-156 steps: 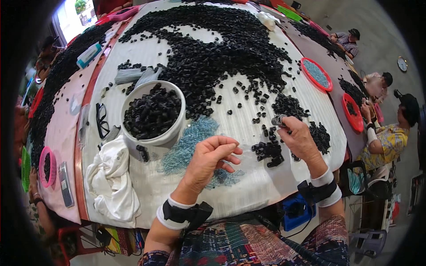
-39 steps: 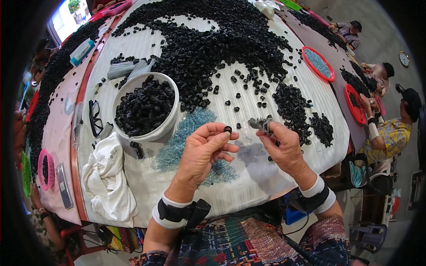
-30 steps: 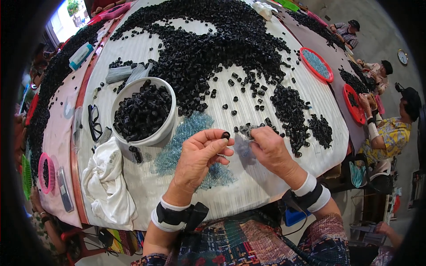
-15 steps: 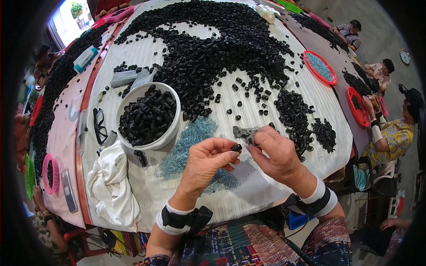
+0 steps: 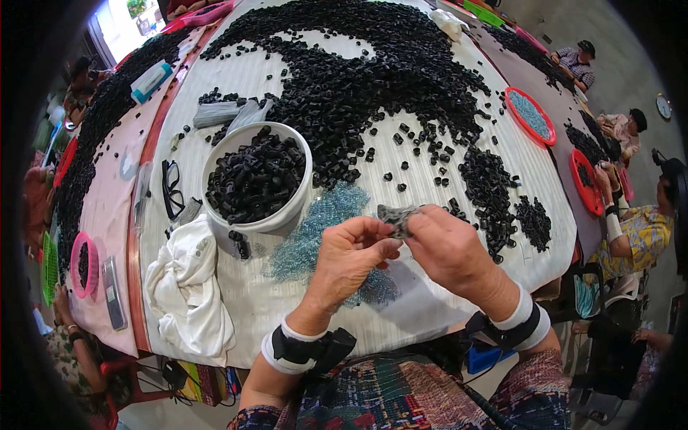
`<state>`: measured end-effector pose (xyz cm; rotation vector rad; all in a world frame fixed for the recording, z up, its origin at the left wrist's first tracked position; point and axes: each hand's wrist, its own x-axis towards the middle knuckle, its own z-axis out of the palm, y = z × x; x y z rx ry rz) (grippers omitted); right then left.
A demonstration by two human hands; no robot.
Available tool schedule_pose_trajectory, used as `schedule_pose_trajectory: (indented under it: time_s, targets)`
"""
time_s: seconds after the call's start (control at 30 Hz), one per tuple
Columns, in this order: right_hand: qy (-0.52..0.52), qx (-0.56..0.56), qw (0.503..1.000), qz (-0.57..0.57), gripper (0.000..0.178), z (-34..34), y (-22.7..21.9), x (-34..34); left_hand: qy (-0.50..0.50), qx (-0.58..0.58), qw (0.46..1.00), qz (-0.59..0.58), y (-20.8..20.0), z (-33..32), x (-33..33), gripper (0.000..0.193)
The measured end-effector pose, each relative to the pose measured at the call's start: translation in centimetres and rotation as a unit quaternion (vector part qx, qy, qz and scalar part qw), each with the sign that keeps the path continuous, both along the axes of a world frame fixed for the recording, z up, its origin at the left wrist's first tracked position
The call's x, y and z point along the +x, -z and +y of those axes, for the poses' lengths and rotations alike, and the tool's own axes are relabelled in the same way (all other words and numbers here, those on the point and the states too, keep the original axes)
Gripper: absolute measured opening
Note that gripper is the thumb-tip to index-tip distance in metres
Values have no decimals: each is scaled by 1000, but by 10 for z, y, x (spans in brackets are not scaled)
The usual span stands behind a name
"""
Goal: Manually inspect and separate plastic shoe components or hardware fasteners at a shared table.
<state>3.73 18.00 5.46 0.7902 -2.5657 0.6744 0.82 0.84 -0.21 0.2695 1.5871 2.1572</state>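
Note:
My left hand (image 5: 347,261) is closed in a pinch, its fingertips brought up against my right hand. Whatever sits between its finger and thumb is hidden now. My right hand (image 5: 455,251) grips a mottled grey bundle (image 5: 394,216), whose end sticks out past the fingers toward the left. Below and left of the hands spreads a pile of small clear-blue beads (image 5: 315,233). Beyond it, a white bucket (image 5: 307,175) is filled with small black plastic pieces (image 5: 254,172). A large heap of similar black pieces (image 5: 380,86) covers the far table.
Left of the bucket lie black-framed glasses (image 5: 170,190) and a white cloth (image 5: 188,287). Grey bundles (image 5: 226,113) rest behind it. Smaller black piles (image 5: 491,197) stand at the right. A red basket of pale blue pieces (image 5: 550,136) is farther right, near co-workers (image 5: 634,236).
The black piece that showed in my left fingertips is out of sight. My left hand has moved right, up to the grey bundle. The whole view has shifted slightly.

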Motion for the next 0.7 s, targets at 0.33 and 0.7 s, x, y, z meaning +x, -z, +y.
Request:
schedule_pose_trajectory:
  time_s: [0.33, 0.7]
  targets:
    - [61, -222, 972, -47, 24, 1, 8, 5, 50, 165, 976, -131, 3, -1, -2, 23]
    - [118, -240, 955, -128, 15, 11, 21, -18, -32, 154, 977, -145, 1, -4, -8, 15]
